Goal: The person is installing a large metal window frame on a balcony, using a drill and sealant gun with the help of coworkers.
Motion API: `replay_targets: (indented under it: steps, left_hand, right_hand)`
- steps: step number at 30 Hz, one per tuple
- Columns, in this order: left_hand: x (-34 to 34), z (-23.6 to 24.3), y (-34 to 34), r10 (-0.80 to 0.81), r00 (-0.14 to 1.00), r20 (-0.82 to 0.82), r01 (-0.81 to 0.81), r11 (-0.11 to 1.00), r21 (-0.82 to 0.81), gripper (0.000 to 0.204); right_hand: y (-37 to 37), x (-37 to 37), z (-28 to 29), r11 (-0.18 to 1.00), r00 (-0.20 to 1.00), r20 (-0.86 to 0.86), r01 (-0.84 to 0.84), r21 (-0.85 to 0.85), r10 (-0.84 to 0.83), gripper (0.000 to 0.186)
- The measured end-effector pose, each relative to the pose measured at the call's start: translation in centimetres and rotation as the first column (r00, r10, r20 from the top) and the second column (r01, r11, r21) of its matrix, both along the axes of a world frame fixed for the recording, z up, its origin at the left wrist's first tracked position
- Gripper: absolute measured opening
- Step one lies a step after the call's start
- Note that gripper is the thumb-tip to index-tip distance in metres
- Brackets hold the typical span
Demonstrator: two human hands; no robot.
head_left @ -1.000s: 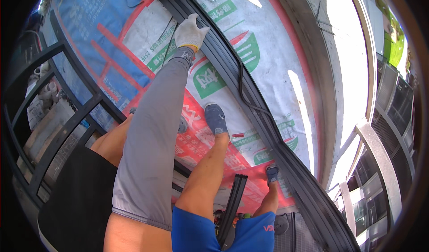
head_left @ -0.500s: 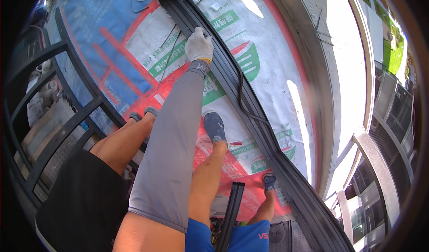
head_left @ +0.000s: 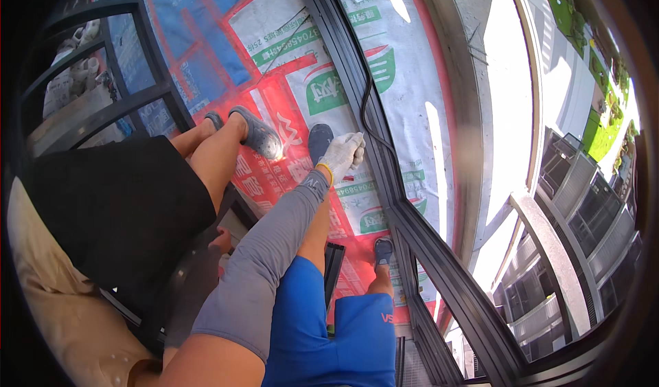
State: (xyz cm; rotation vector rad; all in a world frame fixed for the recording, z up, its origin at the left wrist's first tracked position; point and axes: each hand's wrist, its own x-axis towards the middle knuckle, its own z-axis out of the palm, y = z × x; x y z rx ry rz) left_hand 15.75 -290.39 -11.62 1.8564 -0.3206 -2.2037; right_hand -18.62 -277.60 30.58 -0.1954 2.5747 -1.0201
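My left hand [head_left: 343,155], in a white glove with a yellow cuff below a grey sleeve, is raised over my legs, left of a long black metal profile [head_left: 331,33] carrying a loose black cable [head_left: 367,112]. Its fingers are curled together; I cannot make out what they hold. My feet, in grey shoes [head_left: 319,140], stand on printed red and white protective sheeting [head_left: 281,198]. My blue shorts [head_left: 360,325] show below. My right hand is not in view.
Another person in black shorts [head_left: 110,208] is close on my left, with beige clothing [head_left: 68,304] behind. Black metal framework [head_left: 144,98] and blue sheeting [head_left: 171,9] lie upper left. A concrete edge [head_left: 467,78] borders the right, with a lower building [head_left: 583,215] and grass beyond.
My left hand has left the black profile and moved down to the right, fingers curled. My view has shifted, and the other person's legs and beige clothing show more at the left.
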Motion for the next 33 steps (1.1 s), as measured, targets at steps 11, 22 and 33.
replay_targets:
  steps: [11,22,33]
  left_hand:
    - [-6.4,36.9,28.8,0.243,0.762,-0.600,-0.298,0.955,0.008,0.023]
    - [-11.4,57.3,48.2,0.034,0.706,-0.707,-0.354,0.882,-0.311,0.014]
    - [-6.3,57.6,61.8,0.209,0.666,-0.716,-0.561,0.773,-0.297,0.024]
  right_hand:
    - [12.6,-6.8,15.2,0.750,0.673,-0.338,-0.624,0.218,0.658,0.073]
    - [13.1,-4.3,18.1,0.716,0.643,-0.316,-0.614,0.333,0.698,0.080]
    - [13.5,-5.5,17.3,0.697,0.658,-0.275,-0.548,0.462,0.701,0.090]
